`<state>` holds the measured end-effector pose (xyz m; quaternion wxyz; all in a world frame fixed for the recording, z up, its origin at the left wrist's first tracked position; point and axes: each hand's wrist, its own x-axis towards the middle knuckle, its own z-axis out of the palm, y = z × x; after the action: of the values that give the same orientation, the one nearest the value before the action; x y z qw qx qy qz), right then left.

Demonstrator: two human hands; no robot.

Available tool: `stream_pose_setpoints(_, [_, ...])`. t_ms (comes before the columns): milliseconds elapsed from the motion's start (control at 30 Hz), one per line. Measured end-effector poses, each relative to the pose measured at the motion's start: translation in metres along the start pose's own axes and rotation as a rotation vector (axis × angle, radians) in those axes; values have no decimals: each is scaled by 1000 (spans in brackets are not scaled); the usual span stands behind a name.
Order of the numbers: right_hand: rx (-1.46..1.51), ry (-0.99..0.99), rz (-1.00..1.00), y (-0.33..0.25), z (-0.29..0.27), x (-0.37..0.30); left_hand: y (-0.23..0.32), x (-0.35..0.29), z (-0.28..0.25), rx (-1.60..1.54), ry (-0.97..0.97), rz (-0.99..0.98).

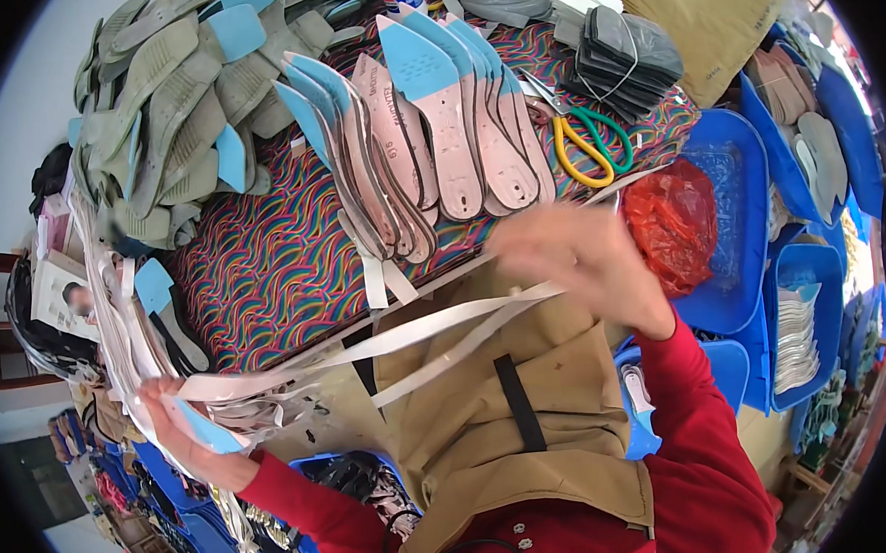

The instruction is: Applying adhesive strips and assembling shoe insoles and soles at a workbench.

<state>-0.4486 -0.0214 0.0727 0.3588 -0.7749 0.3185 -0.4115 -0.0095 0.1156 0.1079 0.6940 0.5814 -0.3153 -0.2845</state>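
At the lower left my left hand [186,440] is closed round an insole with a light blue end [208,426], beside a bundle of pale strips. A long white strip [396,336] stretches from there across my lap to my right hand [582,259]. My right hand is smeared by motion; the strip runs into its palm, and its fingers are hard to make out. Just beyond it, pink insoles with blue ends [446,141] stand in overlapping rows on a colourful wavy-patterned cloth [263,286].
Grey insoles [174,110] are heaped at the far left. Scissors with yellow and green handles [582,149] lie near a tied dark stack [627,62]. A red plastic bag [673,226] sits in a blue tray [737,251] at right. A tan apron [488,374] covers my lap.
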Motion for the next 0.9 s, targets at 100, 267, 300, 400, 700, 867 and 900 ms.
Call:
stream_pose_setpoints(100, [-303,305,175,34,-27,13,-17,-21,-5,78,142,-77])
stream_pose_setpoints(267, [-610,245,72,123,-47,54,-71,-75,51,-506,18,-518])
stream_pose_setpoints(300, [-679,175,87,136,-50,61,-78,-82,64,-606,-81,-546])
stream_pose_setpoints(400, [-799,27,110,155,-52,65,-86,-95,96,-696,-42,-647])
stream_pose_setpoints(700, [-854,-40,124,146,-63,67,-75,-100,149,-799,-141,-665])
stream_pose_setpoints(867, [-1159,1,39,147,-57,62,-75,-98,162,-818,-131,-667])
stream_pose_setpoints(900, [-1158,-8,36,148,-56,61,-76,-98,164,-828,-124,-683])
